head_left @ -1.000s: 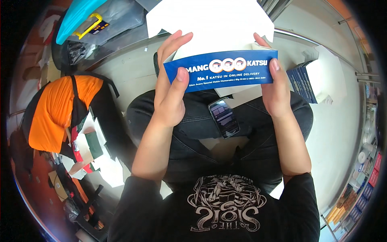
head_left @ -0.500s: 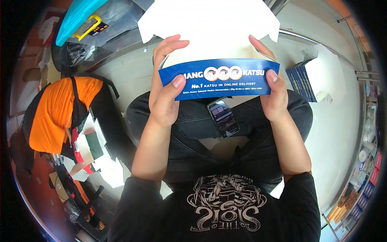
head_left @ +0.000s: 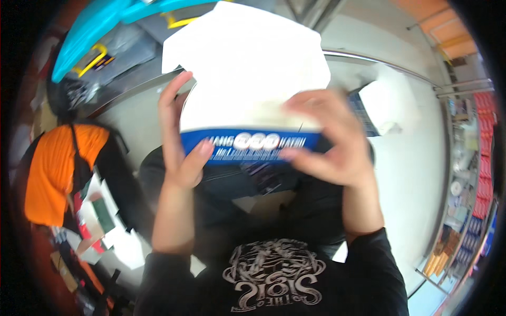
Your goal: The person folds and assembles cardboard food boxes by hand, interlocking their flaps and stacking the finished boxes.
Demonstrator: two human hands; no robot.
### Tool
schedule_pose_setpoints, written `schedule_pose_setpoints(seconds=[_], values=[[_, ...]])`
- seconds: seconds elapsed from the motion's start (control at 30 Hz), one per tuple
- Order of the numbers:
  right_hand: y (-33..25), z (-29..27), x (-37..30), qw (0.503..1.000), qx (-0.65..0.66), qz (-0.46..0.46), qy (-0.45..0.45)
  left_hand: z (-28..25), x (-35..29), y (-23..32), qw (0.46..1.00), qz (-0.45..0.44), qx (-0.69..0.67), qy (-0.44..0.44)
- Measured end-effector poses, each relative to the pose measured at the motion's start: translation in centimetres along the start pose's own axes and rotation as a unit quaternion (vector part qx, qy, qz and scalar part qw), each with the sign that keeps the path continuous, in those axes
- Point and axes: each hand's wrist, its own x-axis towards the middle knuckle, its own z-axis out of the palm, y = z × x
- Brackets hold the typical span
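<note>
A part-folded cardboard box is held up over my lap, its printed blue front panel toward me. Its white inside and large lid flap stretch away from me. My left hand grips the box's left end, thumb on the blue panel and fingers behind the side. At the right end, my right hand has its thumb on the panel's corner and its fingers bent over the white inner side; motion smears them. Below the box, a dark phone shows on my lap, partly covered and blurred.
Flat blue-and-white box blanks are stacked on the floor at the right. An orange-and-black bag lies at left beside cut cardboard pieces. A grey bin with a turquoise lid stands far left; loaded shelves line the right.
The box has come lower and left in view, its lid flap tilting. My right hand has shifted its fingers inward over the inner right side. The view has swung a little.
</note>
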Motion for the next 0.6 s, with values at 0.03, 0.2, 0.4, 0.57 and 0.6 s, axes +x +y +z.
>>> schedule_pose_setpoints(seconds=[0.03, 0.2, 0.4, 0.57, 0.6], values=[[-0.5, -0.1, -0.2, 0.998, 0.01, -0.013, -0.057, 0.9, 0.0, 0.2, 1.0, -0.009, -0.019, -0.011], [0.4, -0.6, -1.9, 0.991, 0.012, -0.023, -0.133, 1.0, 0.0, -1.4, 1.0, 0.014, 0.0, -0.019], [5.9, -8.5, -6.4, 0.911, -0.271, 0.259, 0.173, -0.5, 0.0, -1.9, 0.983, -0.127, 0.101, -0.089], [14.2, -12.0, -13.1, 0.796, -0.489, 0.353, 0.051, -0.2, -0.6, -1.8, 0.937, -0.157, 0.225, -0.214], [15.0, -11.8, -13.5, 0.795, -0.49, 0.356, 0.027, -0.3, -0.8, -2.0, 0.938, -0.159, 0.227, -0.21]])
